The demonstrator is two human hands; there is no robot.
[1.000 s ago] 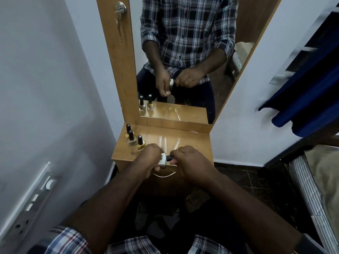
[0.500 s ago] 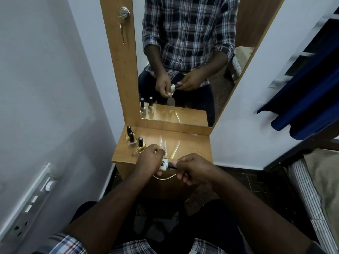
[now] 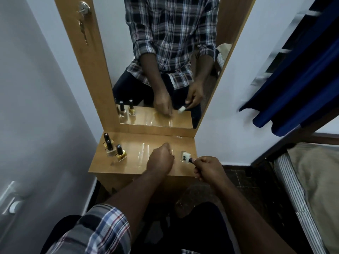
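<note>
A small white nail polish bottle [image 3: 185, 156] with a black logo hangs just above the right end of the wooden shelf [image 3: 132, 165]. My right hand [image 3: 208, 168] pinches its black cap, so the bottle points away to the left. My left hand [image 3: 161, 158] hovers over the middle of the shelf, a little left of the bottle and apart from it. Its fingers are loosely curled and hold nothing. Both hands and the bottle also show in the mirror [image 3: 165, 61].
Three black-capped polish bottles [image 3: 120, 153] stand in a cluster at the shelf's left end. A key hangs from the lock [image 3: 83, 11] on the mirror's wooden frame. A switch panel [image 3: 12, 202] is on the left wall; a bed [image 3: 311, 189] and blue cloth [image 3: 297, 85] are right.
My left hand has let go of the white bottle. My right hand has carried the bottle by its cap to the right end of the shelf.
</note>
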